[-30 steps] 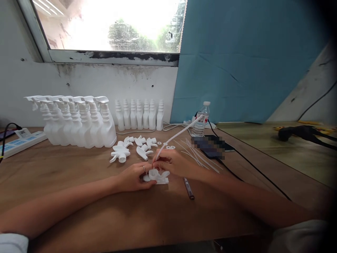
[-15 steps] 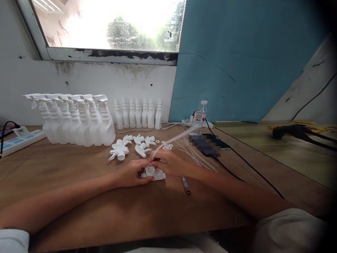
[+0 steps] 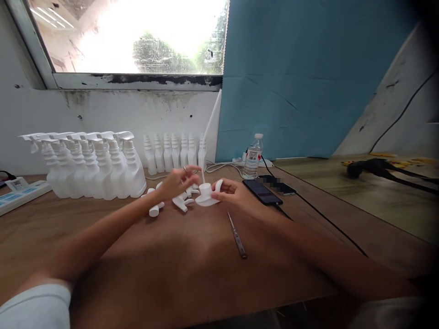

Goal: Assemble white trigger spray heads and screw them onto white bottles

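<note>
1. Head view: right hand pinches a white trigger-sprayer head at center frame, collar facing up.
2. White dip tube rises at the collar, leaning right toward upper center.
3. Left hand just left of tube, fingers parted; cannot tell whether they touch it.
4. Loose sprayer heads on counter, left of center.
5. Slim pointed tool, lower right of center.

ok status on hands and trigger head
Right hand: holding white plastic trigger head. Left hand: open beside thin white tube, contact unclear. Dark-handled metal tool clear.
</note>
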Demonstrator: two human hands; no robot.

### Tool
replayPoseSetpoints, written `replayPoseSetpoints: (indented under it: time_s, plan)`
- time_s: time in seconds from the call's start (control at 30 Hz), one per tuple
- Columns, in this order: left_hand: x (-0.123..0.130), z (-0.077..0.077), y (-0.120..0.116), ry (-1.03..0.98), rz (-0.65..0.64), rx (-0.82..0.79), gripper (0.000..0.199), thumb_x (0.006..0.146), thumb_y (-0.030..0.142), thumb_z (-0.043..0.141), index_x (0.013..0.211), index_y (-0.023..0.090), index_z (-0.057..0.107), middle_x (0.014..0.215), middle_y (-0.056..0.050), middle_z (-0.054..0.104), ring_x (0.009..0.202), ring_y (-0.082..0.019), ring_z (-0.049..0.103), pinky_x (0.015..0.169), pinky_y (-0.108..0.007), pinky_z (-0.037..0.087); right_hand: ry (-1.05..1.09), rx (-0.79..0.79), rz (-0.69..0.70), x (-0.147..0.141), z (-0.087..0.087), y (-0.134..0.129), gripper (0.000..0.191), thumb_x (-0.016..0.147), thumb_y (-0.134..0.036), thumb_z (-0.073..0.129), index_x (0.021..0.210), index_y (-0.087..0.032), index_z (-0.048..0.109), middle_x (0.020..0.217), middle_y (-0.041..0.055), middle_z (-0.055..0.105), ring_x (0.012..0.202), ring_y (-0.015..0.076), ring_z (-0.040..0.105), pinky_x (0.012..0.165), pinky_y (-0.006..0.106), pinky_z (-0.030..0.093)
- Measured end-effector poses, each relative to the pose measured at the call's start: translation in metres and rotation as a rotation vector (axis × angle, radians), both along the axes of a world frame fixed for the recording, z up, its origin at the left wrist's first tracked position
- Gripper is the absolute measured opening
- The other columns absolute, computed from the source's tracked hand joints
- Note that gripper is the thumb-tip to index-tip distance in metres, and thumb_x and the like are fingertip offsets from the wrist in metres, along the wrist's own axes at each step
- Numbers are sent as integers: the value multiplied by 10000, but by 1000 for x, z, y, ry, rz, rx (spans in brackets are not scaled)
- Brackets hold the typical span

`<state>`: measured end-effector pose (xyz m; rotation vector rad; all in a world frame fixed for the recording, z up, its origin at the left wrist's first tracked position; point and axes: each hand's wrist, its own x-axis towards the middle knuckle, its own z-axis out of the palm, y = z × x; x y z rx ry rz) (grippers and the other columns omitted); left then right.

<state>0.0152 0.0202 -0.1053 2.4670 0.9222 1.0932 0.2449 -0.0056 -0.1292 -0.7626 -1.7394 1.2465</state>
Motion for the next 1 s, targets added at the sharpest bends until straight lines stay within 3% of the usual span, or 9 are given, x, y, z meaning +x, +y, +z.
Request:
replayPoseSetpoints:
  time_s: [0.1,0.17,0.23,0.33,0.57,0.7,0.87,1.0]
  plan:
    - [-17,30,62,-87,394,239,361,926,407,458,1094,118,593,1015,-115,636,897,-191,598,798,-310,485,47,52,-111,13,3,3,330,707,-404,764,895,-168,632,913,31,622,793,143,591,650,255,533]
    - [-37,44,102,-59,711,329,389,856,381,573,1126,102,589,1245,-173,520,1174,-287,476,993,-401,404,90,14,-142,20,1,7,342,704,-403,769,914,-169,635,920,37,629,789,146,598,651,264,535]
    - [-59,52,133,-68,997,251,496,820,428,604,1200,114,555,1396,-198,365,1306,-369,314,1051,-492,334,134,-34,-154,24,-2,13,347,689,-394,783,907,-167,638,905,37,631,781,147,600,639,266,534]
    - [-87,49,159,-20,1200,33,546,816,454,582,1274,165,506,1476,-185,220,1361,-392,202,1087,-538,256,176,-63,-144,25,-8,22,352,674,-383,792,904,-166,637,909,40,634,790,151,603,628,268,535]
    - [-106,14,166,76,1182,-266,740,651,241,710,1339,163,450,1391,-242,342,1286,-472,327,974,-583,360,158,-31,-179,25,-8,23,379,643,-403,799,894,-170,637,903,39,630,802,163,609,654,288,545]
    - [-98,3,155,60,1214,-227,770,690,232,666,1391,135,364,1358,-254,349,1245,-454,384,943,-554,392,167,11,-247,27,0,19,379,621,-404,809,855,-169,627,884,30,620,807,160,596,736,311,535]
    - [-74,16,136,29,1280,-33,617,821,286,551,1385,177,327,1383,-217,281,1241,-418,378,951,-519,398,216,99,-350,37,7,25,367,649,-415,781,872,-185,601,944,40,607,856,179,599,769,319,522]
    - [-49,42,101,89,1104,199,520,849,259,536,1337,227,357,1315,-177,367,1142,-357,475,808,-411,490,198,222,-463,50,15,35,375,647,-395,775,908,-204,585,940,26,589,843,171,601,752,310,525]
